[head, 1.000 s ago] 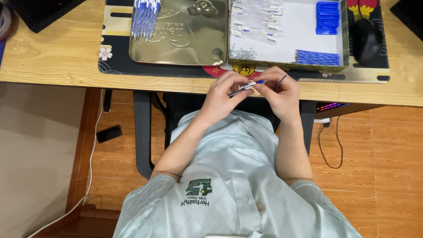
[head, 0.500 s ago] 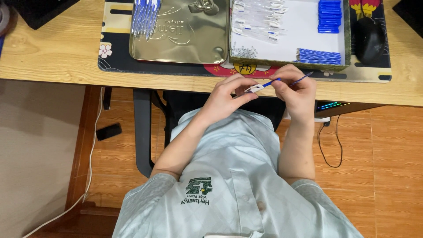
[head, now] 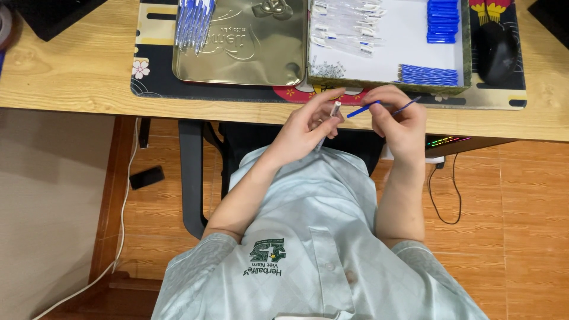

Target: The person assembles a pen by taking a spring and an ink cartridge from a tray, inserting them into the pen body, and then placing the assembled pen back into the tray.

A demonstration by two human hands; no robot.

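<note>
My left hand holds a clear pen barrel between thumb and fingers, just below the desk's front edge. My right hand pinches a thin blue ink refill, whose tip points left toward the barrel's open end and sits just apart from it. Both hands hover above my lap, in front of a shallow green-rimmed tray that holds clear barrels, blue caps, blue refills and small springs.
A gold tin lid with a bunch of finished blue pens lies left of the tray on a dark desk mat. A black mouse sits at the right. A chair, cables and a small black object lie below on the floor.
My hands have drawn apart. The blue refill, which lay close along the barrel a second ago, is now out to the right in my right hand with its tip at the barrel's end.
</note>
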